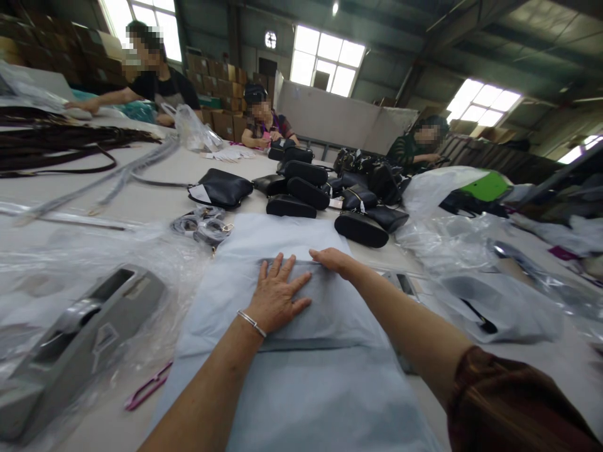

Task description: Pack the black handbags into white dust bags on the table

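A pale bluish-white sheet or bag (301, 395) of thin wrapping lies in front of me. Under or inside it, a dark flat shape shows faintly, its kind hidden. My left hand (277, 298), with a silver bangle at the wrist, rests palm down on the wrapping over that shape, fingers spread. Just right of it, my right hand (335, 261) is at the shape's far edge, touching the wrapping. One digit of it points left; the other fingers are hidden, so I cannot tell whether they grip anything.
Grey tape dispenser (98, 339) and pink snips (148, 386) lie left. Beyond the wrapping are coiled straps (202, 225) and several black handbags (294, 206). Clear plastic (499, 307) covers the right side. Three people (164, 88) are across the table; brown straps (56, 141) lie far left.
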The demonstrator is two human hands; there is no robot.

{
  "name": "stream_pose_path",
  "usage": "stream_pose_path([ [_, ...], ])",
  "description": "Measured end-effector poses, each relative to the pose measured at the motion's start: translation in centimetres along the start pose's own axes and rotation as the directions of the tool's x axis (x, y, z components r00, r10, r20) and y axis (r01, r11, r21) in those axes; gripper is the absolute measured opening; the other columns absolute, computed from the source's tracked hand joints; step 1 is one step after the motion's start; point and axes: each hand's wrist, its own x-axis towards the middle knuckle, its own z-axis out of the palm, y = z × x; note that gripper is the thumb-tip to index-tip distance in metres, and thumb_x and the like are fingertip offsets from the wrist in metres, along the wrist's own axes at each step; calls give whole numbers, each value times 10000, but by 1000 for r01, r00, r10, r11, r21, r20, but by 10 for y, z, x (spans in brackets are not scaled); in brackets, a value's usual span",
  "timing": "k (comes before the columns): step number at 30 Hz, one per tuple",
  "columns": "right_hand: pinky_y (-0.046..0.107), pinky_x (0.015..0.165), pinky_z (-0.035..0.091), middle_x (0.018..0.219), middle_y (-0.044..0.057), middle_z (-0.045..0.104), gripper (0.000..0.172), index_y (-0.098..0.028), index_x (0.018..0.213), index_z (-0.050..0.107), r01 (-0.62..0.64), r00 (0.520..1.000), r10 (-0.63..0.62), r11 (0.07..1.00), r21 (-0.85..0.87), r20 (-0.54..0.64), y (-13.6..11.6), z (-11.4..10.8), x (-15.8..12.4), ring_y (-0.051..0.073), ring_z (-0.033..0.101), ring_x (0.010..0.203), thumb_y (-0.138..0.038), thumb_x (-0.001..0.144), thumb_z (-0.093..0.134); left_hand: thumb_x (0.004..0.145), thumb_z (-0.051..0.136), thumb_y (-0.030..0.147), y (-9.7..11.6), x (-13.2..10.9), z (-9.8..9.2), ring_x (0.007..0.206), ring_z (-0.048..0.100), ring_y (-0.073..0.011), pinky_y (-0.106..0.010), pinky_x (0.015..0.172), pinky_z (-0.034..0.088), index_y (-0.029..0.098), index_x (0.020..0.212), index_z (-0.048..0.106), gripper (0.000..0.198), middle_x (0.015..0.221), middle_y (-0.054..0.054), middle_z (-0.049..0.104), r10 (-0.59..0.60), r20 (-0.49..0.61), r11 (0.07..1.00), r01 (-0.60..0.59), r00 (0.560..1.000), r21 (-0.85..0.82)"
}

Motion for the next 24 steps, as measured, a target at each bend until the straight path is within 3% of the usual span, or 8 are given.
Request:
stream_pose_path([
  [3, 295, 610, 429, 727, 72, 707, 383, -177, 708, 718, -196, 976, 184, 976, 100, 117, -5, 0, 8, 193, 605, 682, -530, 852, 676, 905, 569, 655, -1, -1, 0, 1527, 237, -407, -675, 1186, 197, 448, 1457, 524, 591, 1644, -75, 349, -4, 3, 1000, 4, 1000, -6],
  [6, 269, 534, 398, 658, 47, 679, 280, -161, 692, 695, -252, 954, 204, 944, 215, 221, -8, -3, 12, 145, 541, 581, -411, 814, 726, 903, 576, 648, -1, -1, 1, 1528, 232, -406, -672, 1191, 189, 447, 1456, 525, 590, 1645, -70, 347, -8, 4, 1000, 8, 1000, -14],
  [10, 246, 546, 403, 667, 39, 677, 151, -153, 707, 701, -294, 938, 211, 906, 305, 276, -7, -7, 12, 140, 564, 615, -286, 721, 772, 906, 572, 647, -1, 0, 1, 1531, 224, -409, -674, 1192, 182, 443, 1452, 531, 584, 1649, -76, 337, -8, 3, 1000, 8, 1000, -24],
  [16, 233, 573, 389, 700, 20, 695, 135, -157, 669, 711, -160, 975, 90, 917, 366, 201, -5, -9, 9, 127, 565, 659, -230, 627, 816, 906, 572, 650, -1, 0, 0, 1531, 226, -409, -675, 1189, 187, 437, 1457, 525, 593, 1647, -87, 338, -4, 5, 1000, 5, 1000, -19],
  [20, 244, 694, 455, 854, 57, 769, 95, -157, 629, 723, -30, 996, 2, 952, 304, 91, -7, -8, 8, 144, 615, 757, -196, 614, 808, 897, 590, 648, 0, 0, 0, 1534, 216, -410, -672, 1193, 180, 437, 1463, 519, 609, 1649, -80, 337, -8, 12, 1000, 8, 1000, -20],
  [24, 272, 797, 494, 968, 75, 788, 70, -166, 585, 709, 24, 999, -29, 978, 209, 21, -10, -8, 10, 193, 665, 879, -153, 624, 766, 895, 594, 645, 0, 0, 1, 1528, 224, -418, -677, 1193, 182, 431, 1465, 522, 613, 1647, -77, 342, -5, 10, 1000, 5, 1000, -11],
])
